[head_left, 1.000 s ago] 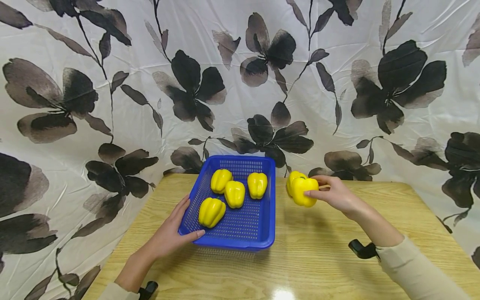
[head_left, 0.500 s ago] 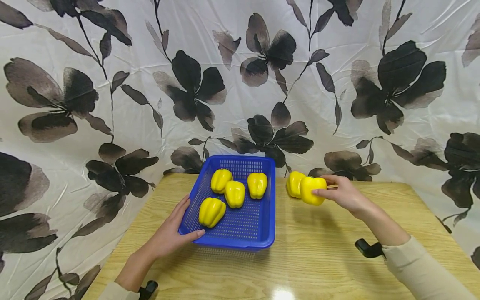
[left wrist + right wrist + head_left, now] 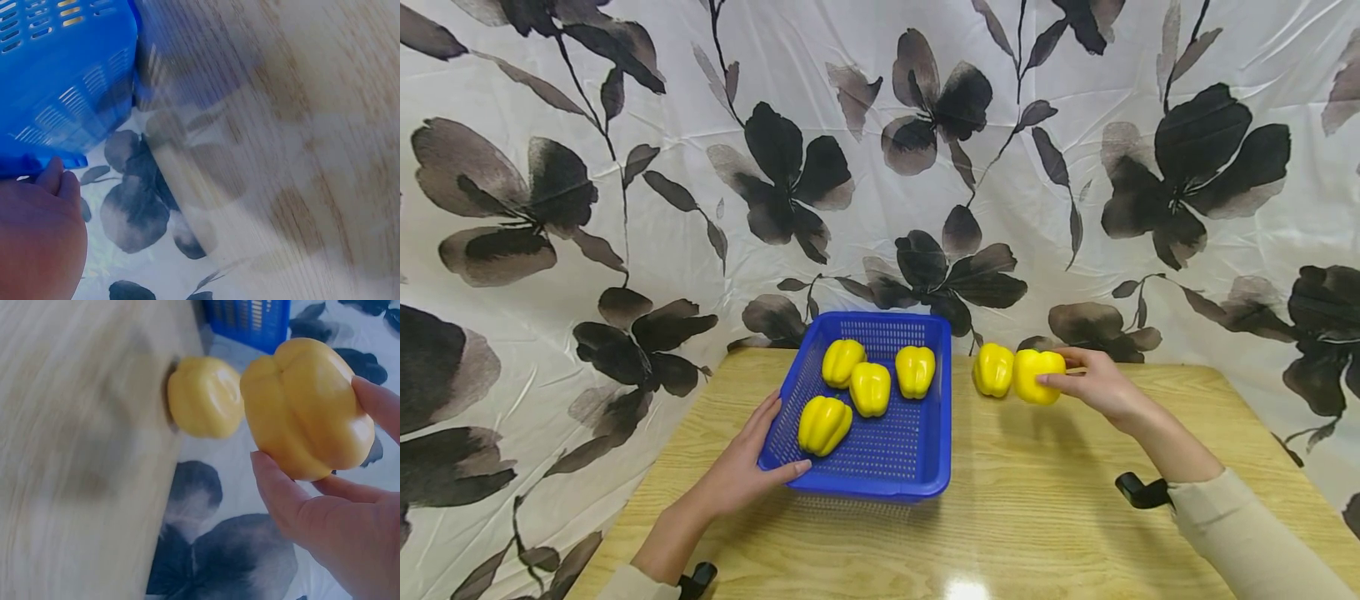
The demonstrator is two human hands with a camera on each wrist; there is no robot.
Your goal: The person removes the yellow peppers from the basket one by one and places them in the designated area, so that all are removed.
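A blue plastic basket (image 3: 880,490) stands on the table with several yellow bell peppers inside, one of them a pepper (image 3: 824,425) near its left side. My left hand (image 3: 737,467) holds the basket's near left corner, thumb on the near rim and fingers along the left side. In the left wrist view, fingers (image 3: 65,184) meet the rim. My right hand (image 3: 1101,387) grips another yellow bell pepper (image 3: 1037,377) between thumb and fingers, raised above the table. Just left of it, a loose yellow bell pepper (image 3: 993,370) rests on the table, also seen in the right wrist view.
The wooden table (image 3: 1022,517) has its far edge against a floral cloth (image 3: 880,167) that hangs behind and at the sides. A dark wrist mount (image 3: 1142,490) sticks out by the right sleeve.
My right hand has moved right with its pepper, which no longer overlaps the loose pepper in the head view. My left hand and the basket have stayed in place.
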